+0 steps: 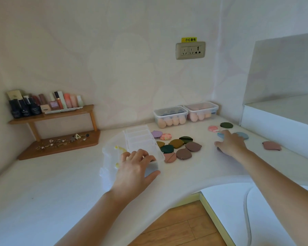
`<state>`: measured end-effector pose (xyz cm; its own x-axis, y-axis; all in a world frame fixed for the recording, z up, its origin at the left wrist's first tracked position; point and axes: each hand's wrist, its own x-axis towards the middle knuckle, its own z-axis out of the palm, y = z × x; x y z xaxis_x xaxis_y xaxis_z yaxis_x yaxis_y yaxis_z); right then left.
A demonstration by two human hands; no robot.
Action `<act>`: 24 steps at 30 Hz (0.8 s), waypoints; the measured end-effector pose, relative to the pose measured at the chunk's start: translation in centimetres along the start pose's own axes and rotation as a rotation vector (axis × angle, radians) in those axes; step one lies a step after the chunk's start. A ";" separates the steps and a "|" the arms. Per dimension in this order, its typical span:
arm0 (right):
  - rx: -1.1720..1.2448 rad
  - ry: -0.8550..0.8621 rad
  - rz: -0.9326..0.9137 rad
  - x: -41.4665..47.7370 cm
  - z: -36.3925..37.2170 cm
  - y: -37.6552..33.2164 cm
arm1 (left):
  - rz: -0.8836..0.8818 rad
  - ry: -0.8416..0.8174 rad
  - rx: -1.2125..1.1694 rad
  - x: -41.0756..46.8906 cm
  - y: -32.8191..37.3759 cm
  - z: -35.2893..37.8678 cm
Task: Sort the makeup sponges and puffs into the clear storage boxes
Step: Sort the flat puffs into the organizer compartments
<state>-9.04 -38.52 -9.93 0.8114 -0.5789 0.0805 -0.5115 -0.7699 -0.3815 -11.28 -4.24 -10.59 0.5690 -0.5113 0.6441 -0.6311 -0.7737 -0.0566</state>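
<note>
At the bottom centre of the frame a strip of wooden floor (178, 226) shows below the curved edge of the white counter (60, 189). Just above it, left of centre, the left hand (137, 167) grips the near end of a divided clear case (140, 139), fingers curled over its top and thumb against its right side. The case lies on a crumpled clear plastic bag (108, 157), which has some small yellow pieces in it.

To the right, the right hand (229, 144) lies palm down with fingers straight and slightly spread. Its fingertips are at a pale blue puff (220, 135), and something dark peeks out under the palm; what it is cannot be told.

Between the two hands is a cluster of flat puffs (176, 144) in brown, green, mustard, pink and lilac, touching or overlapping, close beside the case. At the right edge of the counter a lone pink puff (271, 145) lies apart. Past the right hand are a grey-blue puff (243, 135), a dark green round puff (226, 125) and a patterned pink puff (213, 128).

Against the back wall stand two lidded clear boxes, the left box (170, 116) and the right box (201, 110), touching, each holding egg-shaped sponges (169, 121). At middle left a wooden shelf (57, 114) carries bottles above and small trinkets below. A wall socket (190, 50) sits upper right of centre.
</note>
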 end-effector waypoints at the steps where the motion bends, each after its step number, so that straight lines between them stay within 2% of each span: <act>1: -0.014 0.009 0.021 0.2 0.5 0.3 | 0.013 0.008 -0.010 0.0 -0.1 0.2; 6: -0.009 0.056 -0.017 1.0 2.1 0.9 | 0.044 0.049 -0.076 -0.4 -0.6 0.4; 9: -0.011 0.034 -0.086 2.3 2.1 0.9 | -0.066 0.004 -0.144 -0.2 -0.3 -0.1; 13: 0.012 0.096 -0.180 3.9 2.5 0.8 | -0.163 -0.031 -0.312 0.3 -0.2 -1.1; 16: 0.071 0.079 -0.177 4.4 2.5 0.3 | -0.179 -0.068 -0.336 1.0 -0.7 -1.5; 19: 0.078 0.045 -0.257 5.1 2.9 0.0 | -0.168 -0.090 -0.294 2.0 -0.9 -1.9; 24: 0.043 0.130 -0.321 6.2 3.8 -0.2 | -0.299 -0.309 -0.392 3.2 -2.1 -3.1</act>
<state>-2.83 -40.88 -12.83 0.8849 -0.3403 0.3179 -0.2214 -0.9080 -0.3557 -9.80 -3.12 -6.08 0.8427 -0.4233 0.3326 -0.5341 -0.7347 0.4182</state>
